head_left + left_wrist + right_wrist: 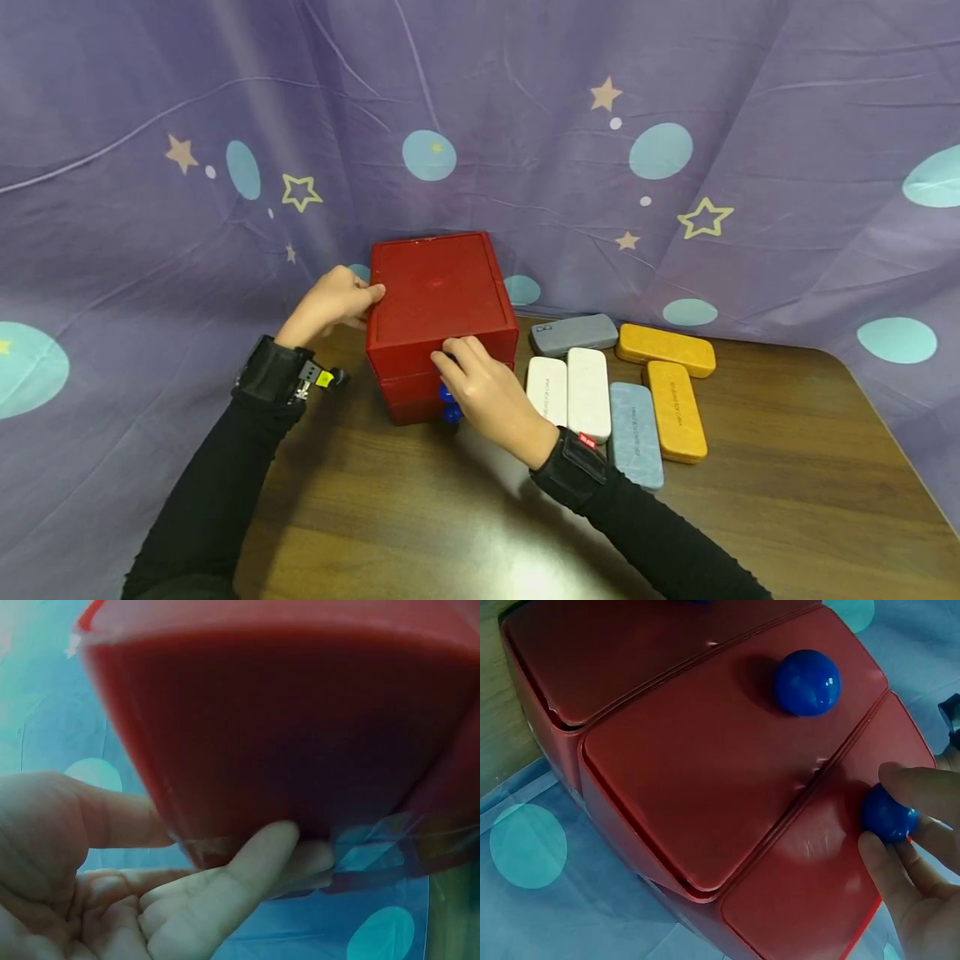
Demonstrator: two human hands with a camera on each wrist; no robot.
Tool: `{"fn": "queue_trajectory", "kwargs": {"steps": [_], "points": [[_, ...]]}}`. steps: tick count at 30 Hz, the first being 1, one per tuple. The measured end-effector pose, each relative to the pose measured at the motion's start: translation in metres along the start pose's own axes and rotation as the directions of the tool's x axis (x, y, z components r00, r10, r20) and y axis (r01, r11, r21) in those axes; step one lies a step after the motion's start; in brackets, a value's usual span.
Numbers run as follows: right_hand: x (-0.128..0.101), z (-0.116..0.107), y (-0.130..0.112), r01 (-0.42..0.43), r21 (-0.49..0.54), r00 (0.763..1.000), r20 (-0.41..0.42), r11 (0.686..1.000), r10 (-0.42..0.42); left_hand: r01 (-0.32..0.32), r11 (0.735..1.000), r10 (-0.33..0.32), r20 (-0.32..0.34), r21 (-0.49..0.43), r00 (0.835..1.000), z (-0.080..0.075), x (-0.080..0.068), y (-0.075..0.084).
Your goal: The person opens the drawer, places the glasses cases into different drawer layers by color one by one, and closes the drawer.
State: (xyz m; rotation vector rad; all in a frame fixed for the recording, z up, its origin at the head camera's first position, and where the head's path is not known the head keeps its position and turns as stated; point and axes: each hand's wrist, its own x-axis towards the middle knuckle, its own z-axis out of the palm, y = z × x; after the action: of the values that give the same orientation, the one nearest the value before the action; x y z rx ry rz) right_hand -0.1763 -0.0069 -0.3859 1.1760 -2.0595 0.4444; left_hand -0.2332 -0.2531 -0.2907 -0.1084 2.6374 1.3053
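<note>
A red drawer box (442, 292) with stacked drawers stands on the table against the curtain. Round blue knobs stick out of the drawer fronts; the middle knob (807, 682) is uncovered. My right hand (487, 400) pinches the top drawer's blue knob (889, 814) between thumb and fingers. At the box's left side, my left hand (333, 302) grips an edge, one digit lying over the top rim. Its fingers (225, 900) lie against the box wall in the left wrist view. The top drawer front sits close to the box's frame.
Right of the box lie several glasses cases: a grey one (573, 335), white ones (588, 392), a light blue one (636, 437) and yellow ones (675, 408). Behind everything hangs a purple curtain (525, 167). The wooden table (390, 517) has a rounded far right corner.
</note>
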Motion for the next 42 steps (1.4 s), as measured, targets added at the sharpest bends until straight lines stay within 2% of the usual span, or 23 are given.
{"fn": "queue_trajectory", "kwargs": {"steps": [4, 10, 17, 20, 32, 42], "points": [[-0.001, 0.002, 0.0, 0.007, -0.017, 1.0, -0.016, 1.0, -0.007, 0.019, 1.0, -0.019, 0.019, 0.013, 1.0, -0.002, 0.001, 0.002], [-0.005, -0.001, -0.003, 0.028, -0.023, 0.999, -0.039, 0.999, -0.028, 0.005, 0.999, -0.006, 0.023, 0.039, 1.0, -0.002, 0.003, 0.001], [-0.018, -0.016, -0.016, 0.1, -0.003, 0.993, -0.067, 0.995, -0.1, 0.02, 0.999, -0.019, 0.049, -0.026, 0.999, -0.003, 0.004, -0.001], [-0.024, -0.023, -0.023, 0.123, 0.006, 0.99, -0.074, 0.992, -0.122, 0.015, 1.0, -0.014, 0.05, -0.015, 0.999, -0.003, 0.004, -0.002], [-0.043, -0.048, -0.048, 0.116, 0.021, 0.992, -0.045, 0.993, -0.115, 0.02, 0.999, -0.019, 0.045, -0.028, 0.999, -0.003, 0.001, 0.0], [-0.052, -0.057, -0.055, 0.168, -0.007, 0.985, -0.024, 0.986, -0.168, 0.004, 1.0, -0.003, 0.041, -0.018, 0.999, -0.003, 0.001, -0.001]]}}
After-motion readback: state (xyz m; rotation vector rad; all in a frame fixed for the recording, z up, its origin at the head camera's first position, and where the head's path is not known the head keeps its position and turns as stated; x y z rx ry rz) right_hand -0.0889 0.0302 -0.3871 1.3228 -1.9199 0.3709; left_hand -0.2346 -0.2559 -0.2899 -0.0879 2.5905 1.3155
